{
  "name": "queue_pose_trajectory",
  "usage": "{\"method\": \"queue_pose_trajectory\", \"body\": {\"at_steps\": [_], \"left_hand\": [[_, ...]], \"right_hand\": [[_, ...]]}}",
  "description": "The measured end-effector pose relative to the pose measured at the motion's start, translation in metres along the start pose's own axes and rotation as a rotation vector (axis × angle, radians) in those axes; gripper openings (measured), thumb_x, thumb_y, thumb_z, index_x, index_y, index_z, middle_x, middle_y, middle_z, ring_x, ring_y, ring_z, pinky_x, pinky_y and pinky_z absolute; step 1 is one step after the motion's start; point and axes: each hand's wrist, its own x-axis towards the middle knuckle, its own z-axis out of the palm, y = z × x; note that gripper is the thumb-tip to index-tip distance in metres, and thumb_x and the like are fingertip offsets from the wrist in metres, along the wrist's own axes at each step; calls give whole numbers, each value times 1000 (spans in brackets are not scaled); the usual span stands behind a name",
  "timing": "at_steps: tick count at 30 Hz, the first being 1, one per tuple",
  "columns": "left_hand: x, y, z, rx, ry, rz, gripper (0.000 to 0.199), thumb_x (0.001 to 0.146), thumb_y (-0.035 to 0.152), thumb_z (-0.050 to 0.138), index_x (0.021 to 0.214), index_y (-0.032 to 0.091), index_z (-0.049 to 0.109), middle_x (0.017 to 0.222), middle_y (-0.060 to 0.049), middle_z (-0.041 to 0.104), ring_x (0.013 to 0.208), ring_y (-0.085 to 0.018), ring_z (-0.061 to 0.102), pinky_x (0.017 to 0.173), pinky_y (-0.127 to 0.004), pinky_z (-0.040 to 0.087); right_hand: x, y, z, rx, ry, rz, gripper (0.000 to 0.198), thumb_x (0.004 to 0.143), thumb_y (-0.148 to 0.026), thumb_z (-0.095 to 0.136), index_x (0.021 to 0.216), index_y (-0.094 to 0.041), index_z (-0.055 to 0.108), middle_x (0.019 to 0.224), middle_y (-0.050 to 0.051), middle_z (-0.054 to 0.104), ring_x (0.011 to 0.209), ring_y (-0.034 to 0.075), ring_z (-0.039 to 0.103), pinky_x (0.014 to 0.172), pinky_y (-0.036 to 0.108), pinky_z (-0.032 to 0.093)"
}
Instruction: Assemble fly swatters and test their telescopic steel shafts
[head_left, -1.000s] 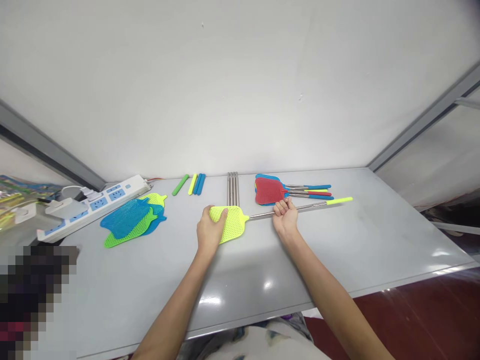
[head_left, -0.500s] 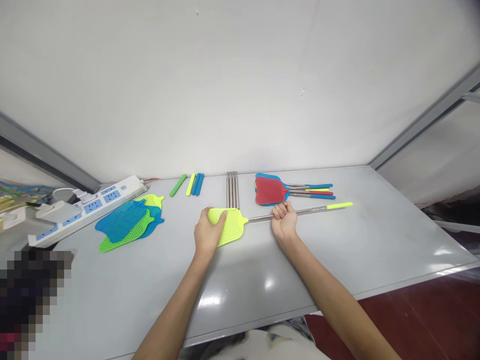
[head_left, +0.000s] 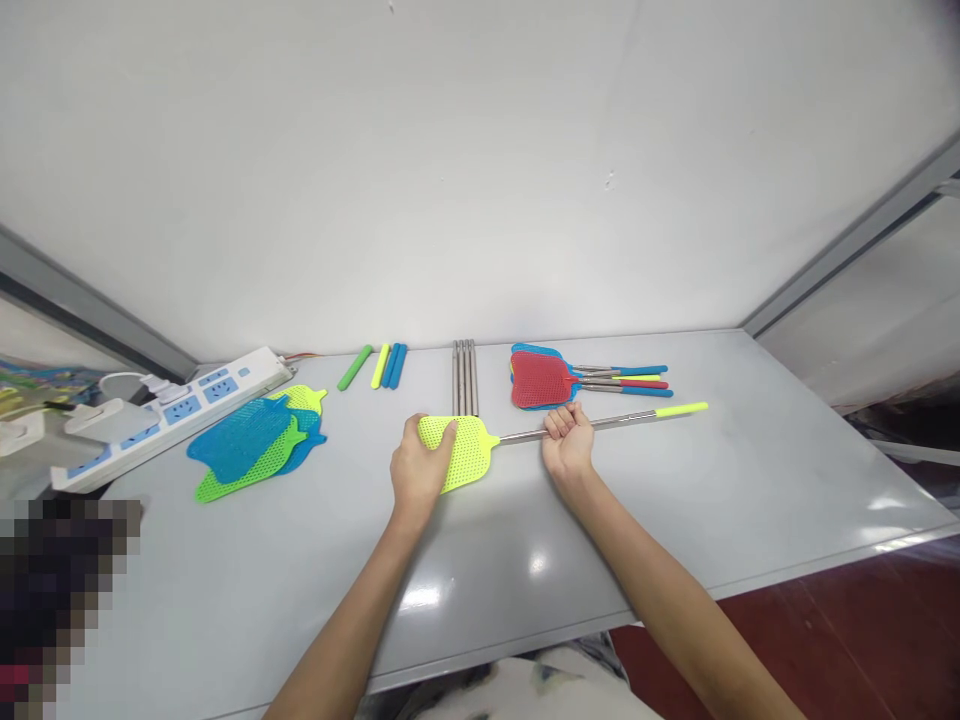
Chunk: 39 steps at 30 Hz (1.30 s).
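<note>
My left hand grips the perforated yellow head of a fly swatter, thumb on top. My right hand is closed around its extended metal rod, palm side up. The rod runs rightward to a yellow grip at its far end. Just behind the yellow head stand several metal rods laid side by side. Beyond my right hand lies a stack of finished-looking swatters, a red swatter on top, with blue, yellow and red grips pointing right.
At the left are loose blue, green and yellow swatter heads, overlapping beside a white power strip with plugs and cables. Loose grips, including a green grip and a blue grip, lie near the wall. The grey table has metal frame posts at both sides.
The yellow swatter's head has shifted very slightly right together with my left hand. My right hand keeps its hold on the rod, and the view has moved a little.
</note>
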Motion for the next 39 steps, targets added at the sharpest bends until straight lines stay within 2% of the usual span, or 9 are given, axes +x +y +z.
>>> {"method": "queue_pose_trajectory", "body": {"at_steps": [9,21,32,39], "left_hand": [[-4,2,3,-6,8,0,54,67,57,38,105,20,44,83,-7,61,75,-24,55,62,-30,40],[-9,3,5,-4,32,15,54,68,57,36,105,19,44,77,-7,61,72,-25,56,60,-31,40],[-14,4,8,-3,56,30,52,69,56,36,106,19,43,75,-6,60,71,-24,56,61,-31,40],[-17,6,9,-1,63,31,52,70,55,35,107,19,41,74,-6,60,71,-24,56,60,-31,40]], "right_hand": [[-1,1,0,-2,3,-8,25,83,-25,32,59,-16,33,41,-10,15,32,4,14,30,16,14],[-3,2,1,-32,11,-19,25,83,-24,33,59,-17,32,41,-10,14,32,4,13,30,16,14],[-4,4,0,-59,8,-17,23,81,-17,31,58,-17,32,40,-10,14,33,5,12,30,16,13],[-6,5,1,-100,12,-20,23,81,-21,33,59,-17,32,40,-10,14,32,5,12,31,17,13]]}}
